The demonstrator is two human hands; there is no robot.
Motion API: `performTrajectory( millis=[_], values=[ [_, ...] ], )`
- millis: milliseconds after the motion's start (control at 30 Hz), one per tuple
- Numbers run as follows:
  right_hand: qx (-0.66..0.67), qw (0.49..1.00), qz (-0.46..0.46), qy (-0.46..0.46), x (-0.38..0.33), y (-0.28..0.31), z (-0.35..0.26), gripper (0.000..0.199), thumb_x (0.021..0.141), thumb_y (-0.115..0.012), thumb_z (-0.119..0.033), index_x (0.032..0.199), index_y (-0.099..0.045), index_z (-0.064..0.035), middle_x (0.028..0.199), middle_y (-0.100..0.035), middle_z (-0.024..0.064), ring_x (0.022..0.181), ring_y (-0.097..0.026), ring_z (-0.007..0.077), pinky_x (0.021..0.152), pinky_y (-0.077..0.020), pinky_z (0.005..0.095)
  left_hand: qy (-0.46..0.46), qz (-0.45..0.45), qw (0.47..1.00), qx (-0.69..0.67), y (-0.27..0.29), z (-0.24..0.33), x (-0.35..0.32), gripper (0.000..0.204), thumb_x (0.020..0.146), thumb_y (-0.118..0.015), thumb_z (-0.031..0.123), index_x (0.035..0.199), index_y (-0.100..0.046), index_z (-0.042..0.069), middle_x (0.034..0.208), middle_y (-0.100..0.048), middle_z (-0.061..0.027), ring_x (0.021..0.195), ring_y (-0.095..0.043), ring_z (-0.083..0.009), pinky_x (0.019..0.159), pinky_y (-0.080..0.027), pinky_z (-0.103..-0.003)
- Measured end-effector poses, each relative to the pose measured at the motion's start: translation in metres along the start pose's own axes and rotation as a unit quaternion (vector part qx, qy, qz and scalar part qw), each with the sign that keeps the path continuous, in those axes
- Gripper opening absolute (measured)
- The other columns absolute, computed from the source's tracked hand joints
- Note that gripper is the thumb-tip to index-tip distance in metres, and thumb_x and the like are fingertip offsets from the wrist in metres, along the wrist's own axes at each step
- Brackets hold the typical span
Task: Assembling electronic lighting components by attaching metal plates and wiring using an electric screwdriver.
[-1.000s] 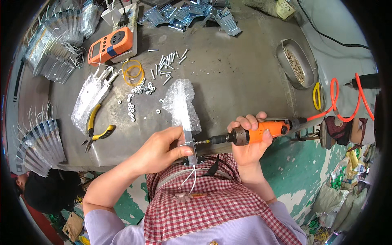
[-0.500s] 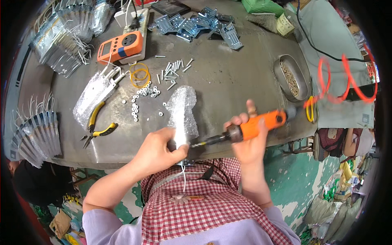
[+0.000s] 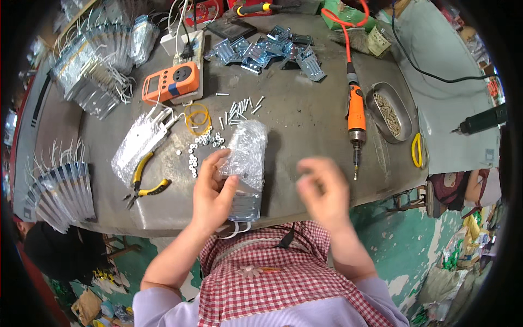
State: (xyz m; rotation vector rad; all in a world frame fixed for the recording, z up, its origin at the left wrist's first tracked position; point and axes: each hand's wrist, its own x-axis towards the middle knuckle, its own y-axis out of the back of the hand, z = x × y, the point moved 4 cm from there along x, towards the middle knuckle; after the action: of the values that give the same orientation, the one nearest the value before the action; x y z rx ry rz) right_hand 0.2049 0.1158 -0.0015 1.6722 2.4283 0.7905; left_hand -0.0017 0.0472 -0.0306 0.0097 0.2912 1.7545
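My left hand [image 3: 211,191] grips the side of a bubble-wrapped part [image 3: 248,155] at the table's near edge. A blue-silver metal bracket [image 3: 246,205] shows at its near end, with white wires bending out toward my apron. My right hand [image 3: 325,193] is off to the right in the air, smeared by motion; its fingers look loosely bent and apart, with nothing seen in them. Beyond it is an orange power screwdriver [image 3: 356,111] on a red coiled hose, its bit pointing toward me. Silver screws [image 3: 239,110] and small white washers or nuts [image 3: 193,158] lie beyond my left hand.
Yellow-handled pliers [image 3: 146,182], another bubble-wrapped part [image 3: 139,143] and an orange meter [image 3: 170,83] are at left, near stacks of wired strips [image 3: 64,188]. Metal brackets [image 3: 267,52] pile at the back. A metal dish [image 3: 406,122] of screws and yellow-handled scissors [image 3: 417,150] are at right.
My right hand has let go of the screwdriver, which now stands farther back to the right. The wrapped part lies flatter, its bracket in sight, and my left hand has shifted along its side.
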Motion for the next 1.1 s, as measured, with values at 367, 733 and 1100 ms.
performTrajectory(
  millis=[367,733,1100],
  values=[
    [0.353,0.916,-0.131,-0.14,-0.027,-0.047,-0.005,0.074,0.083,-0.063,-0.007,0.138,-0.015,0.0045,0.124,-0.047,0.0143,0.112,-0.048,0.0159,0.092,-0.0407,0.0287,-0.457,0.182,0.766,0.414,-0.004,0.092,-0.002,0.027,0.058,-0.072,0.005,0.084,-0.066,0.009,0.113,-0.051,-0.0108,0.106,-0.046,-0.0332,0.089,-0.039,-0.042],
    [0.347,0.928,-0.107,-0.085,-0.027,-0.036,0.002,0.081,0.08,-0.066,-0.002,0.142,-0.015,-0.0023,0.125,-0.049,0.0141,0.112,-0.049,0.0162,0.093,-0.0398,0.0287,-0.206,0.158,0.958,-0.119,0.01,0.053,-0.003,0.048,0.078,-0.069,0.026,0.117,-0.051,0.004,0.114,-0.051,-0.0082,0.115,-0.042,-0.0265,0.094,-0.036,-0.039],
    [0.379,0.924,-0.034,-0.036,-0.022,-0.032,-0.015,0.09,0.076,-0.072,-0.011,0.142,-0.012,-0.0007,0.132,-0.041,0.0148,0.116,-0.047,0.0217,0.098,-0.0367,0.0337,-0.041,-0.023,0.993,-0.107,-0.034,0.04,0.011,0.043,0.082,-0.066,0.022,0.116,-0.05,0.0,0.102,-0.061,-0.0086,0.095,-0.055,-0.0147,0.084,-0.045,-0.031]
  ],
)
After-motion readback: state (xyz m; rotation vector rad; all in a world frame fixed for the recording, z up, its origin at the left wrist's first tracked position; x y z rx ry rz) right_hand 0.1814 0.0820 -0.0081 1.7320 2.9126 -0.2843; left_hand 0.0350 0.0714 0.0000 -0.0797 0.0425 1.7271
